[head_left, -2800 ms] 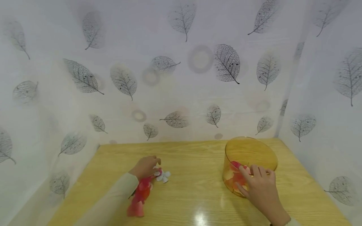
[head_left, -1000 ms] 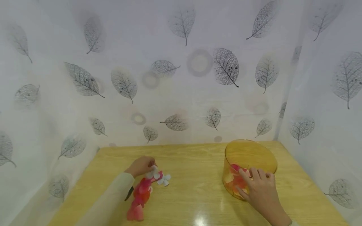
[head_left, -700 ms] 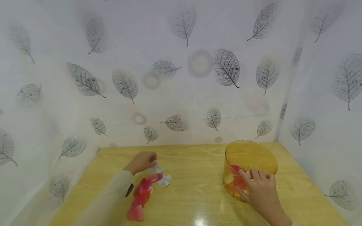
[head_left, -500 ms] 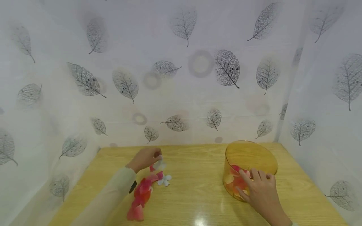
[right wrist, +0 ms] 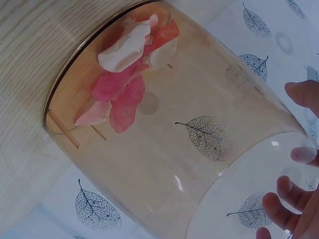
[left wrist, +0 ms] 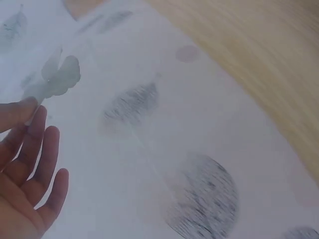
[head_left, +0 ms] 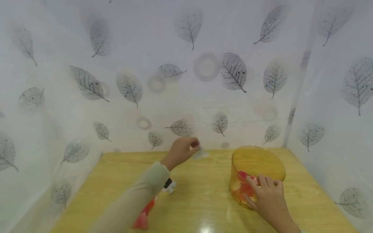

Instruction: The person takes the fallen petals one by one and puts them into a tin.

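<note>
My left hand is raised over the back middle of the table and pinches a white flower between thumb and forefinger. The flower is blurred in the head view. On the right stands an amber see-through container, with pink, red and white petals at its bottom. My right hand holds the near rim of this container, fingers bent at the edge and thumb against the outer wall. Left of centre, red and pink petals and another white flower lie partly hidden by my left sleeve.
A light wooden table lies under everything. Pale walls or sheets printed with dark leaves close off the back and both sides. A black device sits at my left wrist.
My left hand has picked up the white flower from the petal pile and carried it up and to the right. The right hand and the container have stayed in place.
</note>
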### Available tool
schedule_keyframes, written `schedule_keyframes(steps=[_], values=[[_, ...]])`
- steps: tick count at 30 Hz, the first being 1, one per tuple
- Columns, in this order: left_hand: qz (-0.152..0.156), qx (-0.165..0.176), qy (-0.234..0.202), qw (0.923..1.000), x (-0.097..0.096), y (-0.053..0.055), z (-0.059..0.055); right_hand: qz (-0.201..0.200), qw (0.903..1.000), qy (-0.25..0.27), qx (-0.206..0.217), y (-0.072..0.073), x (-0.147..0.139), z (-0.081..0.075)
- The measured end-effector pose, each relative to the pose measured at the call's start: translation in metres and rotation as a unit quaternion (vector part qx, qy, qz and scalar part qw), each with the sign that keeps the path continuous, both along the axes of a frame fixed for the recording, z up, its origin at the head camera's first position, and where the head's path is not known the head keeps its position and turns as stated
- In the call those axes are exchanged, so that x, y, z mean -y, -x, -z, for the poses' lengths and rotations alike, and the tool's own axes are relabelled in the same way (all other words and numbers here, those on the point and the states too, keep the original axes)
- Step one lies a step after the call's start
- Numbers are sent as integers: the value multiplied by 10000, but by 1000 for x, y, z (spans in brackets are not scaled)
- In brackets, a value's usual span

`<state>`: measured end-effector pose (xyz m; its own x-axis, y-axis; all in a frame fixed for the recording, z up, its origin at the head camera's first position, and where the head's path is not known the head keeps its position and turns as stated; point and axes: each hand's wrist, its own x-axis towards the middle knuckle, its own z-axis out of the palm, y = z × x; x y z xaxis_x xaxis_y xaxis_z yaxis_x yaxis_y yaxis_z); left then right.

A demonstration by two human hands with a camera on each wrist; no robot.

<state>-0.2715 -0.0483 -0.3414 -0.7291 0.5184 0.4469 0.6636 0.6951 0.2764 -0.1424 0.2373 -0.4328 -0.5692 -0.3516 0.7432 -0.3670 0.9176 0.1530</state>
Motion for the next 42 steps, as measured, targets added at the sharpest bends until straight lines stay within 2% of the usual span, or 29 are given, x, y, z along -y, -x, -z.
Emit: schedule_keyframes(steps=[4, 8, 14, 20, 24, 31, 36, 42], values=[[276, -202, 1, 9994, -40, -4, -13, -42, 10000, 41, -26, 0, 1, 0], [468, -310, 137, 9983, -74, -9, -19, -105, 9999, 25, -112, 2, 3, 0], [518, -178, 520, 9971, -114, -12, -13, -81, 9999, -62, -140, 3, 4, 0], [369, -138, 937, 9948, -141, -9, -3, -72, 9997, -63, -221, 4, 3, 1], [268, -29, 1124, 9933, -153, -8, 1, -62, 9997, -89, -211, 4, 2, 0], [432, -48, 1310, 9904, -162, -5, 10, -70, 9996, -192, -194, 2, 1, -1], [484, -71, 1403, 9889, -157, -8, 15, 5, 9990, -432, -130, 1, -2, -4], [587, -317, 1184, 9907, -142, -10, 14, -94, 9958, -905, 20, 0, -15, -15]])
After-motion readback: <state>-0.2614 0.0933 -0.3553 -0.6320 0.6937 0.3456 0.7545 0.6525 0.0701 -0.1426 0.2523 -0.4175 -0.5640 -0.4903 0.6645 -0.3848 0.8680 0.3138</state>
